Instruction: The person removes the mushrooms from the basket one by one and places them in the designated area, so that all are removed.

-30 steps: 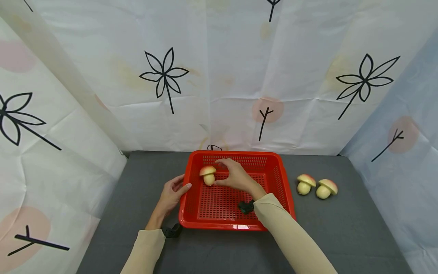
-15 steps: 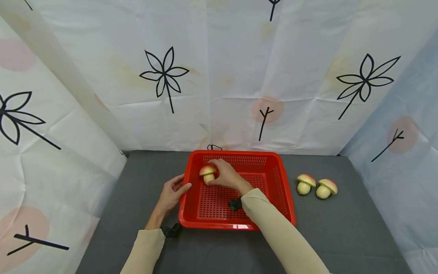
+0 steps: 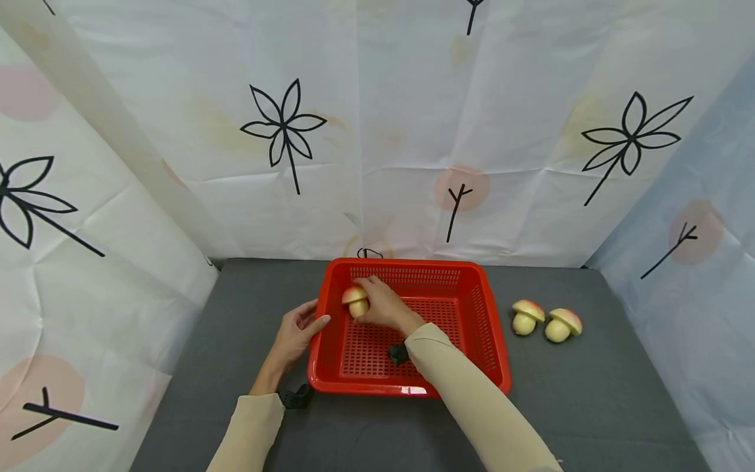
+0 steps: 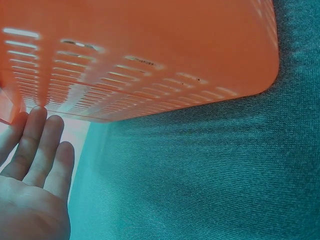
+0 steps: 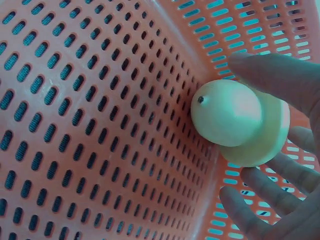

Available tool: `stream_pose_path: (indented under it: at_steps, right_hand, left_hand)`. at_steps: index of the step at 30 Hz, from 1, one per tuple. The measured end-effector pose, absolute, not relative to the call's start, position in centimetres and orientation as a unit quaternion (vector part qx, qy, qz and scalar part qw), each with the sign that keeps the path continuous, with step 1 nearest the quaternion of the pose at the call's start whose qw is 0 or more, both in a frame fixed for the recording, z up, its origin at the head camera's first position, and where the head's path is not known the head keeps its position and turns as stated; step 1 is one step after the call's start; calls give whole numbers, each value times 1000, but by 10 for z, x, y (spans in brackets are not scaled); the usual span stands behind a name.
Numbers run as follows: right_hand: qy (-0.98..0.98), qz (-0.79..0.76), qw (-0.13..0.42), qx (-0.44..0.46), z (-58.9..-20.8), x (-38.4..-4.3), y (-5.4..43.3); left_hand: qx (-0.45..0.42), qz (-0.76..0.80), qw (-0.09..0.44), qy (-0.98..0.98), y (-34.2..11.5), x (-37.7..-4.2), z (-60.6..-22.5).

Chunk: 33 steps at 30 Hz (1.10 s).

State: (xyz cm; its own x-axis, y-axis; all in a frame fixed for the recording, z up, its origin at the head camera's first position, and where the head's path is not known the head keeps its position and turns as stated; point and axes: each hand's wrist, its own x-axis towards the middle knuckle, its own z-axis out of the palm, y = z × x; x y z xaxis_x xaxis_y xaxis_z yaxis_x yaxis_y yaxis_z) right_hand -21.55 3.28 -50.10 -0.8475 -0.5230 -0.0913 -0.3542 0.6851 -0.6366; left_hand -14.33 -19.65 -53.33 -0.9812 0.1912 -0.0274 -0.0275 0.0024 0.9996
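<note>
Encircling the pale-yellow, red-topped mushroom [image 3: 356,302] at the left inside the red perforated-plastic basket [image 3: 377,387], the right hand [image 3: 385,305], fingers spread, contact unclear, seemed mid-grasp, needing a firm pinch; the left hand [image 3: 293,333] gripped the basket.

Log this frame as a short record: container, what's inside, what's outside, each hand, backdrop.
Container: red basket, slotted, on a grey table
Inside: first mushroom, toward the basket's left side
Outside: second mushroom and third mushroom, side by side to the basket's right
Left hand: holds the basket's left rim, thumb over it
Right hand: around the first mushroom; whether it grips cannot be told
Backdrop: pale cloth with black plant drawings
</note>
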Motion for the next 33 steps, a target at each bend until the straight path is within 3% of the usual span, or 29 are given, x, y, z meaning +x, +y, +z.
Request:
stream_pose_path:
  at_steps: [33]
  right_hand:
    - [899, -366, 141, -193, -522, -212, 27]
  left_hand:
    - [47, 705, 84, 703, -195, -144, -532]
